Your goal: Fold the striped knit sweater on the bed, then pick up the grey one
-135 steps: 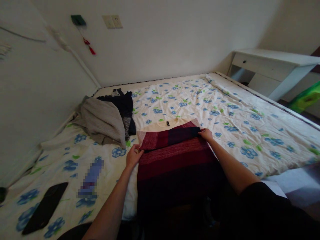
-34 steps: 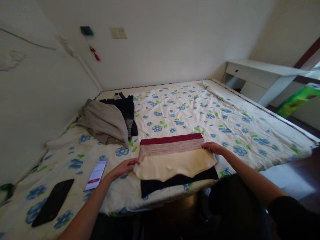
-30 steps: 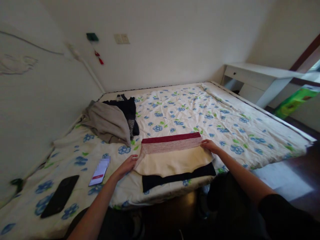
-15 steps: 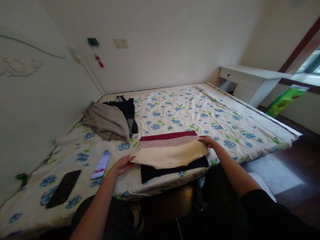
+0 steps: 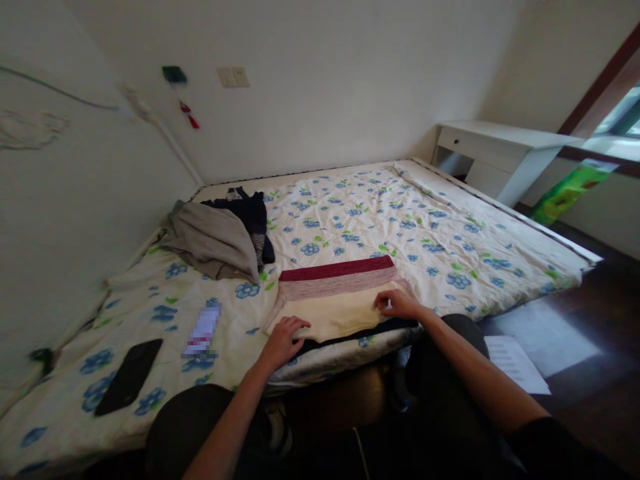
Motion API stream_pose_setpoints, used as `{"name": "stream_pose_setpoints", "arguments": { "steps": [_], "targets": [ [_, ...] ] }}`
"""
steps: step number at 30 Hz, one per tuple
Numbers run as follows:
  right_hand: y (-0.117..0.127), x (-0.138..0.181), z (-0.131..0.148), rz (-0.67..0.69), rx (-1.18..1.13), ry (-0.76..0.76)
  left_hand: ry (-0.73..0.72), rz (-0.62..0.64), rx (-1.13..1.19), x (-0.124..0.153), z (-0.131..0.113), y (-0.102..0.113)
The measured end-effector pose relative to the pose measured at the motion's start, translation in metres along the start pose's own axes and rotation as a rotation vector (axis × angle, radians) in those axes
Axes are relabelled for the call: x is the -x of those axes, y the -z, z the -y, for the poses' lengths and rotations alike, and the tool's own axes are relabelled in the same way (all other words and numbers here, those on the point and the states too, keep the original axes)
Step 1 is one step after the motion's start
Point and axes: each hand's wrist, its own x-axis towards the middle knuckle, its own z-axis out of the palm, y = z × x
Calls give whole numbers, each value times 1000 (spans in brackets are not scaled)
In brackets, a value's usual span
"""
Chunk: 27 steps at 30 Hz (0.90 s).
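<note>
Close before us lies the folded sweater (image 5: 333, 319), at the near edge of the bed (image 5: 325, 230). Our left hand (image 5: 287, 340) is at its near left side, thumb and fingers apart; our right hand (image 5: 400, 304) curls over the right, and we cannot tell whether its tips meet. We seem to be smoothing the fold; the next move calls for even pressure. Farther left lies a grey garment (image 5: 210, 237).

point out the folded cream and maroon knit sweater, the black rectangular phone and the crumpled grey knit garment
Folded cream and maroon knit sweater (image 5: 337, 307), head view: middle of cream panel
Black rectangular phone (image 5: 129, 377), head view: middle of upper face
Crumpled grey knit garment (image 5: 215, 237), head view: middle of draped cloth
</note>
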Motion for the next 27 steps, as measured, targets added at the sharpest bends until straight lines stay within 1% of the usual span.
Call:
{"name": "stream_pose_setpoints", "arguments": {
  "steps": [1,2,3,5,8,10,12,17,19,21,22,25,27],
  "targets": [
    [-10,4,6,91,20,49,-29,49,-11,0,-6,-8],
    [-18,7,11,141,55,80,-42,82,-29,-1,-12,-15],
    [-24,9,15,157,99,92,-44,100,-48,-3,-15,-21],
    [-30,8,22,131,189,80,-35,111,-74,-10,-18,-26],
    [-25,4,28,108,253,74,-5,92,-25,-17,-16,-20],
    [-17,3,28,112,220,70,24,70,70,-18,-14,-14],
    [-12,4,26,139,148,51,45,73,149,-15,-14,-9],
    [-14,5,17,285,60,35,3,189,118,-5,-14,-12],
    [-13,2,12,313,-13,33,5,225,171,-6,-8,-11],
    [-7,-2,5,273,-86,6,55,224,262,-11,3,-3],
    [-2,-4,1,213,-93,-23,94,193,291,-15,10,3],
    [16,-14,-18,-28,-42,-131,225,11,265,-30,36,27],
    [30,-23,-34,-136,-51,-173,306,-108,202,-41,53,41]
  ]
}}
